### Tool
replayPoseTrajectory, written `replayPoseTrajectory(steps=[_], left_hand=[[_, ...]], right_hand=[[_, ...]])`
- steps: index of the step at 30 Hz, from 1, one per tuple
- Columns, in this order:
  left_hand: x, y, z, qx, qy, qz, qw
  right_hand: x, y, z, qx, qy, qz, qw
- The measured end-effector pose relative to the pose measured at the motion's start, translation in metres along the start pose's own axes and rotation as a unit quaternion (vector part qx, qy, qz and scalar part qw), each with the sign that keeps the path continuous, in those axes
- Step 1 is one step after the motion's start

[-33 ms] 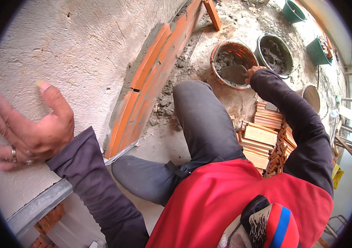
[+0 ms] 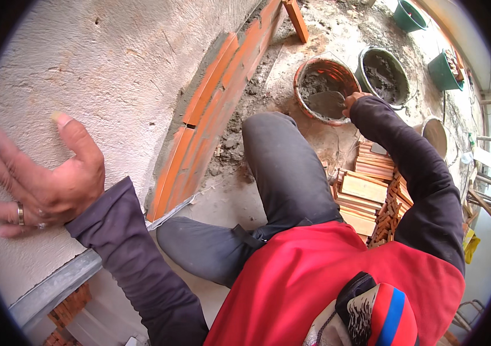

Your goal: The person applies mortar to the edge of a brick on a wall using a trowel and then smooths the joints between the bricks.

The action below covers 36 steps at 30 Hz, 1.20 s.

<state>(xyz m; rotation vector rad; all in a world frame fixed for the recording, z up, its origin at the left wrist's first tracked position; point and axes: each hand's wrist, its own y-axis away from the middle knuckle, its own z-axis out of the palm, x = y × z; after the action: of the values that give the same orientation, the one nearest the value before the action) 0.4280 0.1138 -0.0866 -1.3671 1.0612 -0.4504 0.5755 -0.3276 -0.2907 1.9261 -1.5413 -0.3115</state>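
My left hand (image 2: 61, 184) rests on the rough white wall (image 2: 113, 69), fingers spread and slightly blurred, a ring on one. To its right a low course of orange bricks (image 2: 214, 75) with grey mortar runs along that wall. My right hand (image 2: 353, 102) is closed on the handle of a trowel (image 2: 324, 105), whose mortar-covered blade lies inside an orange bucket (image 2: 309, 67) holding grey mortar. The handle is mostly hidden by my fingers. My bent knee (image 2: 271, 132) is between the brick course and the bucket.
A dark bucket of mortar (image 2: 385, 75) stands beside the orange one, a pale bucket (image 2: 434, 138) below it. Green tubs (image 2: 410, 16) are farther back. Stacked thin bricks (image 2: 361, 196) lie by my right arm. An upright brick-coloured piece (image 2: 296, 22) leans near the wall; poles (image 2: 487, 216) are at far right.
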Motion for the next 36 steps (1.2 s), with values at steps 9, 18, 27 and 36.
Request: replayPoseTrajectory(steps=[9,18,27,36], left_hand=[[-0.009,0.004,0.006,0.001,0.005,0.014,1.000],[-0.009,0.005,0.011,0.029,0.076,-0.009,0.997],[-0.011,0.008,0.005,0.009,0.151,-0.037,0.988],[-0.023,0.009,0.006,0.058,0.169,-0.001,0.984]], right_hand=[[0.067,-0.020,0.046,-0.015,-0.233,-0.032,0.972],[-0.016,0.080,0.047,0.092,-0.694,-0.088,0.708],[-0.207,0.190,-0.003,-0.077,-0.918,-0.139,0.363],[-0.317,0.205,0.001,-0.145,-0.947,0.012,0.286]])
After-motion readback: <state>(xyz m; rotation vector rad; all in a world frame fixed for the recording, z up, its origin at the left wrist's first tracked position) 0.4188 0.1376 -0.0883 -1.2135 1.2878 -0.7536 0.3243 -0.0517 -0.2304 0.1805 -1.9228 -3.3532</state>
